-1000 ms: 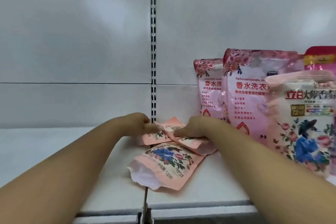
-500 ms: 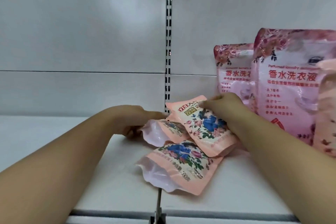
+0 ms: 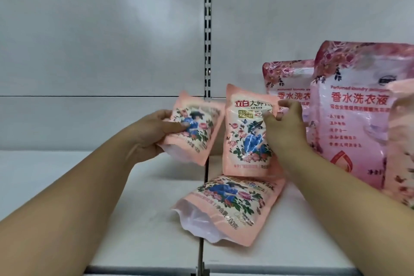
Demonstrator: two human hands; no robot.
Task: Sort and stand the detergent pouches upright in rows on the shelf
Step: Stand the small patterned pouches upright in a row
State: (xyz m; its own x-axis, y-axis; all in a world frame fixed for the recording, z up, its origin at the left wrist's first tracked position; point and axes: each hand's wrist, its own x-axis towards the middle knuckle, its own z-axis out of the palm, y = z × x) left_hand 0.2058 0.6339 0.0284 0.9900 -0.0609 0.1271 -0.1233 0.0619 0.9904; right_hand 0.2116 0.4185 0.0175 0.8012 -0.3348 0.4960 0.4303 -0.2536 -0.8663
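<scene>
A: What could go wrong?

B: The right hand (image 3: 283,127) pinches an upright small pouch (image 3: 247,132) by its top edge only; judging by that, the soft base may buckle when set down, toppling onto the flat pouch (image 3: 228,206) lying just below both hands on the shelf (image 3: 112,208).

A: And the other?

B: The left hand (image 3: 152,134) grips a tilted pouch (image 3: 196,127), thumb across its front, clear of the shelf. Big pouches (image 3: 349,119) stand right of the hands.
</scene>
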